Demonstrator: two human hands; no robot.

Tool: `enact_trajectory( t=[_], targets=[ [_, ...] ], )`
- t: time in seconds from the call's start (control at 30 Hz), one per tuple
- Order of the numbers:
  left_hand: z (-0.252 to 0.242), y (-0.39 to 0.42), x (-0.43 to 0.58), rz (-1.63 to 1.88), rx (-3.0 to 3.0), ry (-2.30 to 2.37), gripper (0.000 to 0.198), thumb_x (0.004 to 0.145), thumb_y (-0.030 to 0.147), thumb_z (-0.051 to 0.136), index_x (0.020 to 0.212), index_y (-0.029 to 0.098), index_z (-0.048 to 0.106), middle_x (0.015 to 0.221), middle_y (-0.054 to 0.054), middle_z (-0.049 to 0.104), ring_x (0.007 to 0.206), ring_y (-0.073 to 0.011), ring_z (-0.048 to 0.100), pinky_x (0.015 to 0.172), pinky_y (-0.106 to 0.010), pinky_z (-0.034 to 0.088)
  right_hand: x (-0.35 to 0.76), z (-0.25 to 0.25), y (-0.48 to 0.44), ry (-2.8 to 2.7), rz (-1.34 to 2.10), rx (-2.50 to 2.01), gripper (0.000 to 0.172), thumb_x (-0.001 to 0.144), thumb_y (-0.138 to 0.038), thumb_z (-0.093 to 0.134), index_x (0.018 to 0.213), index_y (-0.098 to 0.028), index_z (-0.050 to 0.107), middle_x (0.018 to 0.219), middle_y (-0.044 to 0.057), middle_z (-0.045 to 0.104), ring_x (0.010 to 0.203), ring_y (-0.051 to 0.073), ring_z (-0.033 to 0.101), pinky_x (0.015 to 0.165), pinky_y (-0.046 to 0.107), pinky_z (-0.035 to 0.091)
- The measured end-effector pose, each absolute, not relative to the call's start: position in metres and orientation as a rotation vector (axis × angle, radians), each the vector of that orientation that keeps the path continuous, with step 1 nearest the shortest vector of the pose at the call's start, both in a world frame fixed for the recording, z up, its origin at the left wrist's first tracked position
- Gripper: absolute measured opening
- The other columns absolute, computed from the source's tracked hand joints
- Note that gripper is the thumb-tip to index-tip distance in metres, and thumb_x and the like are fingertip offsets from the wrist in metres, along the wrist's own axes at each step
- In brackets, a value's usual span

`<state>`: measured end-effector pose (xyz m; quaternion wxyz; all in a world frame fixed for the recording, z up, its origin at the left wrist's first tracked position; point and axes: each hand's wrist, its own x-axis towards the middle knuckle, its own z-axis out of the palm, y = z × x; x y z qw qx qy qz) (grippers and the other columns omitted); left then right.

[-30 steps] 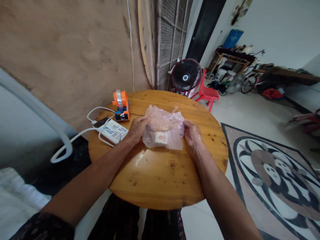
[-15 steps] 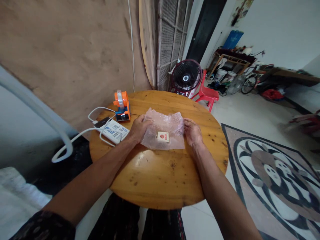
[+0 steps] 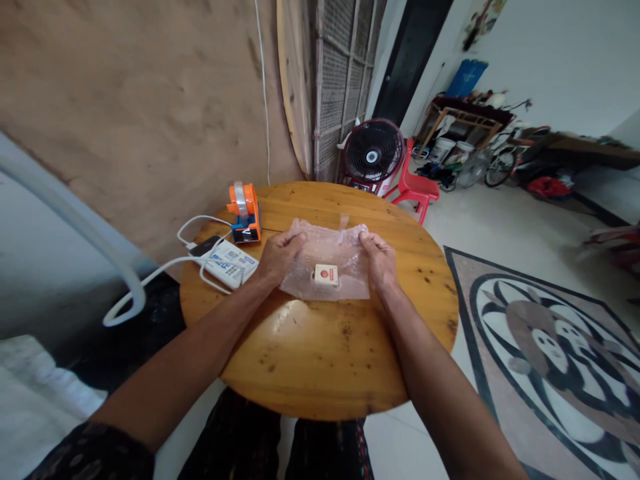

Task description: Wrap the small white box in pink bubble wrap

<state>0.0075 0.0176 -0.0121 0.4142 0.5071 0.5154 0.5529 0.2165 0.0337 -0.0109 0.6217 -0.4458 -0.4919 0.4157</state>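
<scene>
A pinkish sheet of bubble wrap (image 3: 301, 283) lies spread on the round wooden table (image 3: 310, 360). On its near half sits a small cream-coloured box (image 3: 326, 274) with a red round mark and red lettering. My left hand (image 3: 281, 257) pinches the sheet's far left corner between thumb and fingers. At the far right corner my right hand (image 3: 380, 257) does likewise, its thumb on top. Between the two hands the far edge is slightly raised. A short piece of clear tape (image 3: 344, 221) sticks up from that far edge.
An orange and blue tape dispenser (image 3: 245, 212) stands at the table's back left. Beside it lie a white labelled box (image 3: 227, 265), a dark phone (image 3: 205, 246) and white cables. Behind the table are a fan (image 3: 373, 155) and a red chair (image 3: 417, 185).
My right hand has turned and closed on the far right corner, thumb now on top. The far edge is pulled straighter, and the tape piece shows above it. My left hand keeps its grip.
</scene>
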Motion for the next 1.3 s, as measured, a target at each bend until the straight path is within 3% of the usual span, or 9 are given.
enact_trajectory(
  t=[0.2,0.33,0.53,0.7,0.83,1.07,1.2,1.3],
  targets=[
    [-0.012,0.020,0.009,1.396,1.009,1.259,0.030,0.066,0.045,0.068,0.070,0.015,0.064,0.057,0.003,0.054,0.053,-0.0114,0.047,0.051,-0.023,0.033,0.225,-0.016,0.042,-0.792,1.143,-0.928,0.027,0.065,-0.038,0.078,0.066,-0.021,0.058,0.063,-0.005,0.060,0.060,0.011,0.052,0.061,0.023,0.043],
    [-0.015,0.022,0.007,1.388,1.116,1.304,0.029,0.072,0.046,0.062,0.071,0.016,0.061,0.058,0.003,0.052,0.052,-0.0119,0.046,0.052,-0.024,0.033,0.229,-0.020,0.047,-0.730,1.124,-0.905,0.023,0.063,-0.032,0.078,0.062,-0.020,0.059,0.061,-0.007,0.060,0.059,0.010,0.051,0.061,0.022,0.042],
    [-0.010,0.015,0.007,1.771,1.825,1.500,0.030,0.079,0.031,0.058,0.105,0.016,0.059,0.097,-0.007,0.064,0.090,-0.0195,0.058,0.081,-0.033,0.046,0.233,-0.021,0.048,-0.741,1.120,-0.940,0.029,0.064,-0.039,0.079,0.064,-0.020,0.057,0.060,-0.006,0.060,0.056,0.011,0.051,0.057,0.023,0.043],
    [-0.004,0.000,0.009,1.942,2.348,1.369,0.016,0.082,0.019,0.053,0.097,0.018,0.060,0.084,-0.004,0.064,0.083,-0.0193,0.060,0.080,-0.034,0.048,0.235,-0.024,0.050,-0.746,1.122,-0.942,0.034,0.063,-0.041,0.081,0.063,-0.021,0.054,0.056,-0.008,0.057,0.051,0.010,0.050,0.055,0.024,0.043],
    [0.000,-0.010,0.010,1.981,2.483,1.105,0.020,0.081,0.015,0.055,0.100,0.019,0.061,0.076,-0.002,0.064,0.072,-0.0168,0.060,0.071,-0.031,0.048,0.237,-0.024,0.052,-0.741,1.131,-0.952,0.034,0.061,-0.038,0.082,0.062,-0.020,0.053,0.055,-0.008,0.056,0.049,0.009,0.048,0.052,0.023,0.042],
    [0.002,-0.005,0.008,1.429,2.625,1.130,0.018,0.085,0.020,0.049,0.089,0.016,0.066,0.083,-0.007,0.071,0.078,-0.0186,0.063,0.075,-0.032,0.048,0.237,-0.024,0.052,-0.762,1.111,-0.972,0.028,0.062,-0.036,0.080,0.063,-0.019,0.057,0.057,-0.007,0.058,0.051,0.009,0.048,0.052,0.022,0.040],
    [0.011,-0.005,0.000,1.134,2.276,1.262,0.027,0.089,0.030,0.047,0.075,0.016,0.065,0.060,0.000,0.060,0.056,-0.0125,0.054,0.058,-0.025,0.042,0.238,-0.022,0.052,-0.747,1.080,-0.977,0.028,0.063,-0.033,0.077,0.058,-0.020,0.053,0.054,-0.007,0.055,0.050,0.009,0.045,0.050,0.022,0.038],
    [0.018,-0.005,-0.011,0.800,1.909,1.109,0.025,0.086,0.034,0.048,0.087,0.016,0.064,0.053,0.003,0.056,0.049,-0.0121,0.053,0.050,-0.023,0.040,0.239,-0.019,0.051,-0.726,1.046,-0.982,0.033,0.063,-0.030,0.076,0.053,-0.020,0.047,0.050,-0.008,0.050,0.048,0.008,0.042,0.048,0.022,0.036]
  ],
)
